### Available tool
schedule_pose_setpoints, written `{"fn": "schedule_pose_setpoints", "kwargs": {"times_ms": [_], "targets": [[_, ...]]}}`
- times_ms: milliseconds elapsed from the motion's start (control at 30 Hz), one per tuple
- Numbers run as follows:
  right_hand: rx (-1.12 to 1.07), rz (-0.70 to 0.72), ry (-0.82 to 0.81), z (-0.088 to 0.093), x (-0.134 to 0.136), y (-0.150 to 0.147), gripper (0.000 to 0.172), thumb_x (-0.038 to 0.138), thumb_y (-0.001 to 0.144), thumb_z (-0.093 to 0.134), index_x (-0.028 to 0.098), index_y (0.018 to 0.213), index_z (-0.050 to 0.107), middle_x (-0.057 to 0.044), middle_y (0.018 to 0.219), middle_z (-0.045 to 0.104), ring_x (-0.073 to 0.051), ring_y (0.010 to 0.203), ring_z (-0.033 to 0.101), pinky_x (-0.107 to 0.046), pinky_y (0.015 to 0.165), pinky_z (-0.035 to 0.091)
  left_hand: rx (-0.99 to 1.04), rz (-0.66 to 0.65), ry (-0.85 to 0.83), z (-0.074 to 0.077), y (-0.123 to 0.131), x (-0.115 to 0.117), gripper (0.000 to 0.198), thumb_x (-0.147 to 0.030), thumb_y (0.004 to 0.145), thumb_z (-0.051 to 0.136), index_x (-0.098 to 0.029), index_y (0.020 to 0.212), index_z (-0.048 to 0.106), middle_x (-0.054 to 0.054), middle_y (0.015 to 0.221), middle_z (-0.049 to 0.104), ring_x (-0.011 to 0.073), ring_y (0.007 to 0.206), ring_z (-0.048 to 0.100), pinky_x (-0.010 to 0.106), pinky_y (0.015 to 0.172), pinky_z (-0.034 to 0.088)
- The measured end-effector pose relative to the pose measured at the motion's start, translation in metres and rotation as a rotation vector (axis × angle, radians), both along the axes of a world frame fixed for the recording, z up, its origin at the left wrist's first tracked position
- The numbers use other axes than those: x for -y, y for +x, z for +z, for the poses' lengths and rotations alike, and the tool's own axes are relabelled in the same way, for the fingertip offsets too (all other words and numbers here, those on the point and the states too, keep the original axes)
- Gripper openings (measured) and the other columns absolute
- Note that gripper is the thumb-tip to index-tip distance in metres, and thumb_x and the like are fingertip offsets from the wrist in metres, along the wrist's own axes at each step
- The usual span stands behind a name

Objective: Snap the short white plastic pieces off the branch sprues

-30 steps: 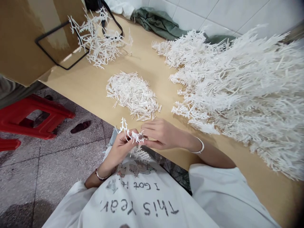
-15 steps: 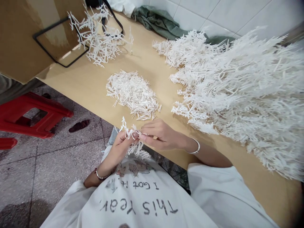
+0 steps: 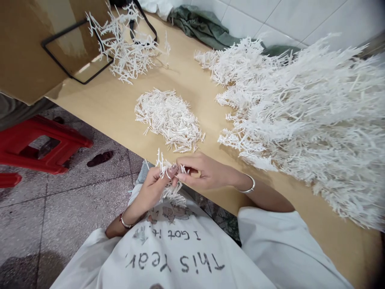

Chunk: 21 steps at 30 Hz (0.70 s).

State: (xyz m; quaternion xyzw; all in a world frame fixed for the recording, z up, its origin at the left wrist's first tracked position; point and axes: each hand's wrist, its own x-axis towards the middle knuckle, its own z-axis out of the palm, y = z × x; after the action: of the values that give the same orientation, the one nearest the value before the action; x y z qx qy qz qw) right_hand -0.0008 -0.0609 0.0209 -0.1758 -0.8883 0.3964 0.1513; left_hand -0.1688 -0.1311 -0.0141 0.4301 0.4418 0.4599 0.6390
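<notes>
We pinch a white plastic sprue (image 3: 165, 168) between our left hand (image 3: 153, 186) and right hand (image 3: 204, 173), both closed on it at the table edge (image 3: 120, 132), close to the loose pile of pieces (image 3: 170, 118).

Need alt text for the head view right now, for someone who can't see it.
Both hands hold a branched white plastic piece at the near table edge: left hand grips it, right hand pinches at it. Ahead lies a small pile of loose white sticks; a huge heap of white branched pieces fills the right side.
</notes>
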Motion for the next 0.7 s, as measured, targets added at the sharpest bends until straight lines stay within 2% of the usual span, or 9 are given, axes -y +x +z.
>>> {"fn": "schedule_pose_setpoints", "kwargs": {"times_ms": [133,200,267,333,400,533,700], "targets": [[0.031,0.079,-0.144,0.002,-0.004,0.002,0.027,0.025,0.095,0.039,0.013,0.084,0.06,0.0,0.073,0.062,-0.006,0.058,0.042,-0.019,0.058,0.033,-0.097,-0.088,0.063,-0.001,-0.005,-0.002,0.047,-0.045,0.084,0.056,-0.015,0.047,0.057,-0.001,0.05,0.046,0.0091,0.05,0.036,0.024,0.053,0.029],[0.031,0.106,-0.198,0.001,-0.007,0.004,0.029,0.024,0.096,0.039,0.013,0.083,0.063,0.002,0.067,0.055,-0.005,0.054,0.037,-0.019,0.054,0.029,-0.085,-0.137,0.069,-0.002,-0.006,-0.003,0.048,-0.046,0.086,0.052,-0.015,0.049,0.055,-0.002,0.05,0.042,0.0095,0.05,0.036,0.025,0.052,0.028],[-0.016,0.118,-0.293,-0.001,-0.009,0.005,0.032,0.027,0.095,0.041,0.012,0.071,0.057,0.005,0.057,0.04,-0.005,0.052,0.029,-0.019,0.05,0.024,-0.028,-0.187,0.043,-0.003,-0.005,-0.002,0.05,-0.047,0.088,0.048,-0.016,0.048,0.048,-0.003,0.048,0.036,0.0086,0.047,0.031,0.025,0.049,0.025],[-0.107,0.075,-0.419,-0.003,-0.009,0.005,0.039,0.03,0.094,0.044,0.014,0.058,0.042,0.007,0.055,0.026,-0.004,0.05,0.024,-0.02,0.048,0.021,0.033,-0.196,0.005,-0.002,-0.004,-0.001,0.051,-0.048,0.087,0.048,-0.017,0.047,0.041,-0.004,0.045,0.031,0.0073,0.043,0.025,0.025,0.045,0.02],[-0.204,-0.018,-0.531,-0.005,-0.007,0.002,0.044,0.034,0.092,0.048,0.017,0.055,0.031,0.008,0.056,0.021,-0.004,0.049,0.022,-0.02,0.047,0.02,0.066,-0.163,-0.017,-0.001,-0.001,0.0,0.052,-0.05,0.087,0.049,-0.018,0.048,0.038,-0.005,0.042,0.028,0.0066,0.04,0.021,0.025,0.042,0.017],[-0.336,-0.176,-0.682,-0.009,0.004,-0.004,0.045,0.036,0.089,0.052,0.016,0.054,0.033,0.008,0.053,0.026,-0.003,0.047,0.024,-0.02,0.045,0.02,0.119,-0.12,-0.007,-0.001,0.003,0.0,0.052,-0.051,0.086,0.05,-0.018,0.049,0.034,-0.006,0.039,0.029,0.0054,0.038,0.021,0.025,0.04,0.015],[-0.509,-0.278,-0.99,-0.015,0.019,-0.008,0.039,0.031,0.087,0.056,0.016,0.057,0.036,0.008,0.054,0.024,-0.002,0.044,0.022,-0.018,0.041,0.019,0.142,-0.145,0.017,-0.001,0.002,-0.001,0.051,-0.048,0.088,0.05,-0.017,0.05,0.032,-0.006,0.041,0.028,0.0041,0.038,0.021,0.024,0.04,0.015]]}}
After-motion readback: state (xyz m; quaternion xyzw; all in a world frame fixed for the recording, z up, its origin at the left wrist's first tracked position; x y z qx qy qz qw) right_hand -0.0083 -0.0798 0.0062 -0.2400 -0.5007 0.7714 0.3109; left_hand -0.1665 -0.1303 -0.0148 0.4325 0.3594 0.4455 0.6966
